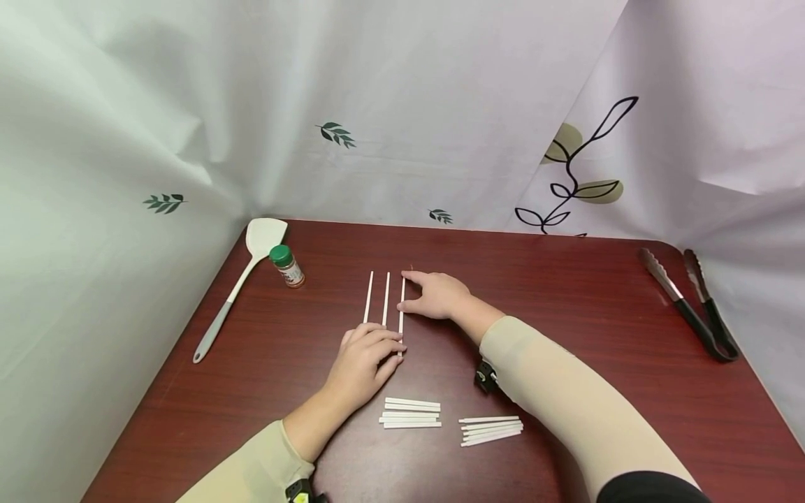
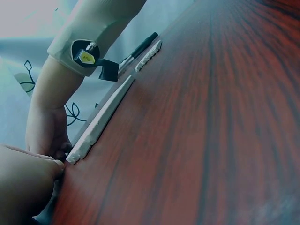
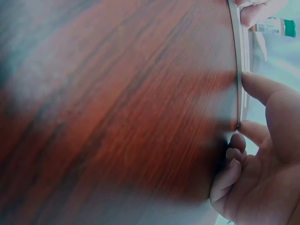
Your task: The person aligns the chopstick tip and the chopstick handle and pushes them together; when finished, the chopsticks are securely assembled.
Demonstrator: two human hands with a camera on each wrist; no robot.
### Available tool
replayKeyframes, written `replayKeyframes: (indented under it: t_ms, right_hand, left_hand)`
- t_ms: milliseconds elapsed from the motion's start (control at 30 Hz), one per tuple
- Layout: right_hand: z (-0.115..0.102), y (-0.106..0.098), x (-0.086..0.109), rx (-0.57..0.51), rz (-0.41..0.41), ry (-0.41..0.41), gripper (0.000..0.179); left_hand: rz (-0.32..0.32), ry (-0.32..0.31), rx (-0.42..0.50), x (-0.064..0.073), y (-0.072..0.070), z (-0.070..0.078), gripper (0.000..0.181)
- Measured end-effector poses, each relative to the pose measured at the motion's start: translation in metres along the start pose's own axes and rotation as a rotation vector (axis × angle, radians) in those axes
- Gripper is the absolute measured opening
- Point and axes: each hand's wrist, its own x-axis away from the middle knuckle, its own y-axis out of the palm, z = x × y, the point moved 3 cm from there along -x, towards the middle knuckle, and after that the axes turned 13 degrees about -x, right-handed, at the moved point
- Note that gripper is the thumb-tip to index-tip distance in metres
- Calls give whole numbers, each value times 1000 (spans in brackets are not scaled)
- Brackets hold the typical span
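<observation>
Three long, thin white sticks lie side by side on the table in the head view: a left stick [image 1: 368, 297], a middle stick [image 1: 386, 299] and a right stick [image 1: 401, 323]. My left hand [image 1: 363, 363] lies over their near ends, its thumb and a fingertip at the near end of the right one. Thumb and index finger spread, my right hand [image 1: 438, 295] touches that same stick at its far end and partway down. In the right wrist view, this hand's other fingers [image 3: 227, 180] are curled. The left and middle sticks' near ends are hidden.
Nearer me lie two groups of shorter white sticks, a left group [image 1: 411, 417] and a right group [image 1: 492, 429]. A white spatula [image 1: 234, 286] and a green-capped spice jar [image 1: 288, 267] are at the left. Black-handled tongs [image 1: 697, 314] lie at the right edge.
</observation>
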Motion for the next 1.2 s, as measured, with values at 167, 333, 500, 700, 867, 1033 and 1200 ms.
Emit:
replayKeyframes:
  t_ms: [167,333,500,700,867,1033,1200]
  right_hand:
    - [1,0,0,4,2,1,81]
    - [2,1,-1,20,7,9,81]
    - [2,1,0,8,11,21,81]
    - [5,-2,3,-80,7,25,87]
    - [13,-8,8,-252,-27,-24,89]
    - [29,-16,19,-443,-47,-56,79]
    - [42,-18,30,-546,-42,-71,66]
  left_hand:
    - [-4,-3,4,0,1,0,13]
    - [-6,-5,11,1,3,-1,13]
    - [-6,-11,19,1,4,-1,13]
    - [3,-20,44,1,3,0,20]
    - [54,26,87,0,0,2,24]
    - [81,119,138,-1,-1,6,24]
    - [88,173,183,-2,-3,9,24]
